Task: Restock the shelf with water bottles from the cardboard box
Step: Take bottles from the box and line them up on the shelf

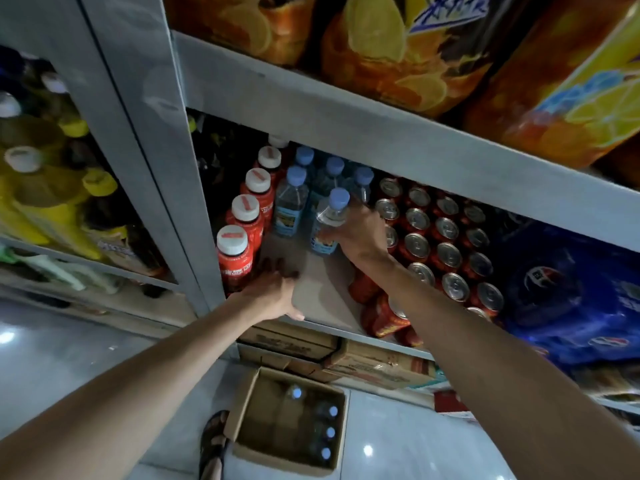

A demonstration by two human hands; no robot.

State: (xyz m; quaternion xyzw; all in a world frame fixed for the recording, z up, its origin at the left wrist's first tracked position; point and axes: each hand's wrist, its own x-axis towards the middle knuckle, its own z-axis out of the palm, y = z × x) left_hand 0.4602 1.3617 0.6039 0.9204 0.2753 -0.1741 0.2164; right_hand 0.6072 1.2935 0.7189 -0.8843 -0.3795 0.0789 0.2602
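Note:
My right hand (pixel 360 233) grips a clear water bottle (pixel 329 220) with a blue cap and stands it on the shelf board (pixel 318 292), in front of several more blue-capped water bottles (pixel 294 195). My left hand (pixel 277 292) lies on the shelf's front edge, fingers spread and blurred, holding nothing. On the floor below, the open cardboard box (pixel 287 417) holds several water bottles (pixel 327 431) along its right side.
Red bottles with white caps (pixel 239 237) line the left of the gap, red cans (pixel 446 251) fill the right. Blue soda packs (pixel 568 292) sit further right. Orange drink packs (pixel 398 46) fill the shelf above. Cartons (pixel 374 365) lie under the shelf. A sandalled foot (pixel 213 441) stands by the box.

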